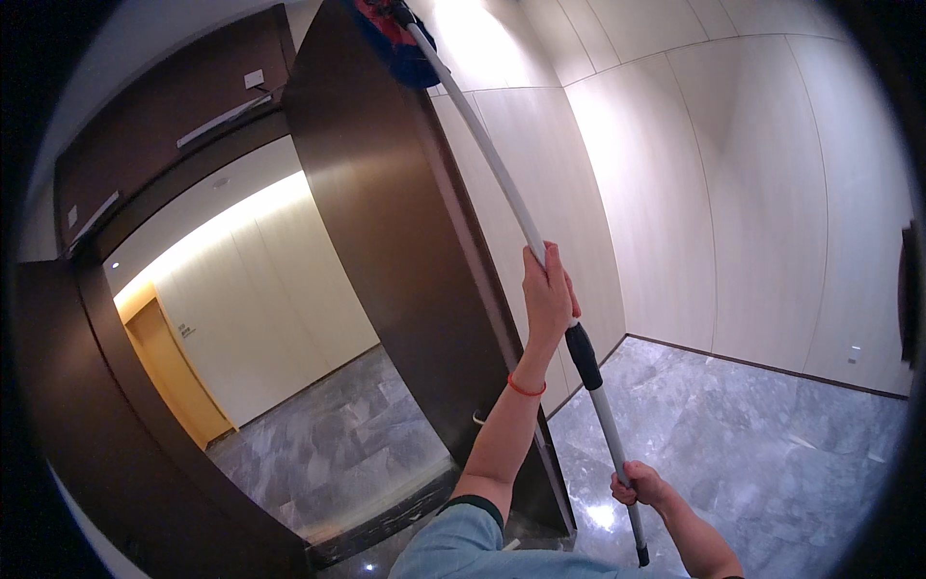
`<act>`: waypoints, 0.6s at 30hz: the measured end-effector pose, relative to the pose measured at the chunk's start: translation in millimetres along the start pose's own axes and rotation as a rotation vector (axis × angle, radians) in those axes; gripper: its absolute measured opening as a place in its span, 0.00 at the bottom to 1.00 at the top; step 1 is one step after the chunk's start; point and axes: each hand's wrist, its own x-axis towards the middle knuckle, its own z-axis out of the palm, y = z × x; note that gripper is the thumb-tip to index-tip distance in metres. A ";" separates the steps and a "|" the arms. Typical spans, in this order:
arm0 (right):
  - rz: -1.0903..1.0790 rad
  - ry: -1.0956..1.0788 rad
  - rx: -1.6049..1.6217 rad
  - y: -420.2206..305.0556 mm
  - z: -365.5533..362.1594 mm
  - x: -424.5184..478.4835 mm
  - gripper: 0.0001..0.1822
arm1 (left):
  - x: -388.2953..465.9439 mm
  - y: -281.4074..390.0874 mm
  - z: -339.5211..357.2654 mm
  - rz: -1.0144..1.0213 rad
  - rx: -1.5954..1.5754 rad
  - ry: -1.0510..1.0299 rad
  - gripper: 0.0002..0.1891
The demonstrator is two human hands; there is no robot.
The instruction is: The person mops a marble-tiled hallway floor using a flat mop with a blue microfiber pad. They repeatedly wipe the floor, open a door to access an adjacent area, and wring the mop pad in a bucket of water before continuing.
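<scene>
A long grey telescopic pole (499, 163) slants from the top of the view down to the lower right. My left hand (548, 289) grips its upper section, just above the black locking collar (583, 354). Lower down, my right hand (640, 483) is closed around the pole near its black end cap (642, 556). At the pole's upper end, a blue and red duster head (412, 61) overlaps the top of a dark brown door leaf (376, 188). Whether the head touches the door, I cannot tell.
The brown leaf stands ajar beside a doorway with door closers (224, 121) overhead. A second dark leaf (65, 376) is at left. Through the opening are a grey marble floor (347, 427) and a yellowish door (177, 369). Pale panelled walls (665, 203) rise at right.
</scene>
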 end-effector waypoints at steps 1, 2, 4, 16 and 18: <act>0.001 0.024 -0.016 -1.8 1.9 -6.4 0.33 | -2.6 0.9 1.4 -0.013 0.011 0.006 0.13; 0.001 0.047 -0.033 -3.6 3.8 -12.8 0.33 | -4.0 0.6 3.1 -0.028 0.012 0.016 0.13; 0.046 0.079 -0.044 -7.2 5.1 -25.5 0.33 | -6.5 -0.2 5.0 -0.053 0.018 0.037 0.13; 0.276 0.113 0.083 53.0 -16.8 -180.3 0.32 | -140.3 -13.2 61.7 -0.291 0.042 0.070 0.12; 0.296 0.142 0.082 76.0 -24.4 -212.3 0.32 | -171.5 -18.4 73.8 -0.304 -0.001 0.083 0.12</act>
